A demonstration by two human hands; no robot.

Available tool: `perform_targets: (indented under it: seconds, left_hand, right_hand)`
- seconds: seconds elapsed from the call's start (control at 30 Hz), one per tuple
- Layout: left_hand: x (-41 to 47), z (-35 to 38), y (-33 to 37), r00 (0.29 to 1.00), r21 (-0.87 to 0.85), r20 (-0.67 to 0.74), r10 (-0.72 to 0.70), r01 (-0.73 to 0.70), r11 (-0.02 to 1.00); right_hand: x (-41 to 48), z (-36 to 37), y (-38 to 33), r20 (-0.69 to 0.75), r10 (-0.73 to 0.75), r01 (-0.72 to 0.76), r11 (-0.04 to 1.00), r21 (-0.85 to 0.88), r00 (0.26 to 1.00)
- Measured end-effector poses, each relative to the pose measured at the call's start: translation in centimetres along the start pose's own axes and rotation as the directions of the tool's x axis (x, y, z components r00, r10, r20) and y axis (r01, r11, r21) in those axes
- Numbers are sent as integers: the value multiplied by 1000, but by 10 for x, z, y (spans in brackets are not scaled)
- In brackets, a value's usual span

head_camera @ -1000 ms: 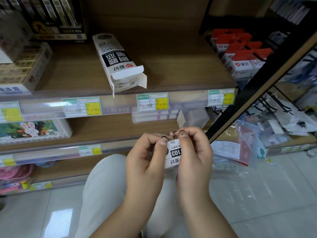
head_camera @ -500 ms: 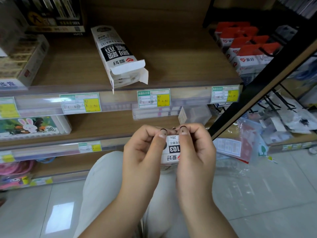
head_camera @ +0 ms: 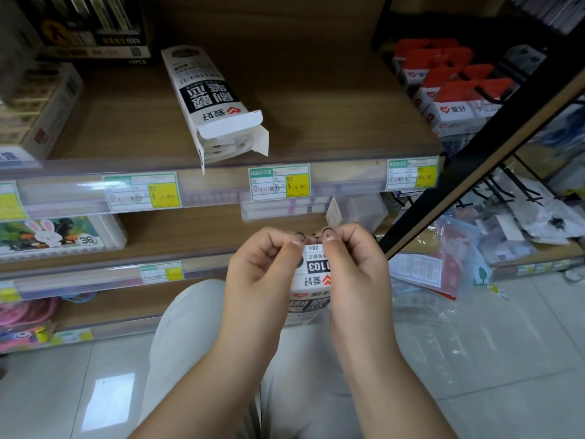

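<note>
1. A small white box (head_camera: 312, 280) is being held by both hands above the lap (head_camera: 190, 327), in front of the lower shelves.
2. The left side of the box is being gripped by the left hand (head_camera: 262, 280), with the fingers curled and the thumb tip being pressed at the top edge.
3. The right side is being gripped in the same way by the right hand (head_camera: 356, 274); the two thumb tips are being kept close together at the top of the box.
4. On the white face, a black band with the white digits "103" is being shown, with a red logo and two dark characters under it and a small "20" at the top edge.
5. The lower part of the box, with large dark print, is being partly hidden between the wrists.
6. A longer box of the same design (head_camera: 215, 103) is lying on the wooden shelf (head_camera: 332, 106) above, with its end flap open and white packets being shown inside.
7. Green and yellow price labels (head_camera: 278, 182) are being displayed along the shelf edge.
</note>
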State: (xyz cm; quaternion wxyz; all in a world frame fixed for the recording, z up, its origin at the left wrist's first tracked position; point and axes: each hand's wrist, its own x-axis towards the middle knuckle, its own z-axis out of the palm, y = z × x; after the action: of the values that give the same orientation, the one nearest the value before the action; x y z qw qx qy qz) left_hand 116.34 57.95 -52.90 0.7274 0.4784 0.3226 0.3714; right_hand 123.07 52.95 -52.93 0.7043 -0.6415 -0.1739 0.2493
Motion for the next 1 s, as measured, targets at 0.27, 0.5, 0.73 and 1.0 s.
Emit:
perform_targets:
  seconds: [0.27, 0.5, 0.73, 1.0]
  left_hand:
    - [-1, -4, 7, 999, 95, -13, 47, -46, 994]
    - [-1, -13, 9, 996, 279, 12, 94, -93, 956]
    - [-2, -11, 12, 997, 257, 16, 70, -72, 964]
    - [-36, 5, 23, 923, 254, 333, 190, -282, 925]
  right_hand:
    - [2, 0, 0, 47, 45, -45, 999, -8, 998]
    - [1, 6, 8, 25, -36, 36, 999, -26, 999]
    - [2, 13, 9, -8, -40, 40, 998, -44, 999]
    - [-15, -2, -34, -53, -105, 110, 989, 97, 993]
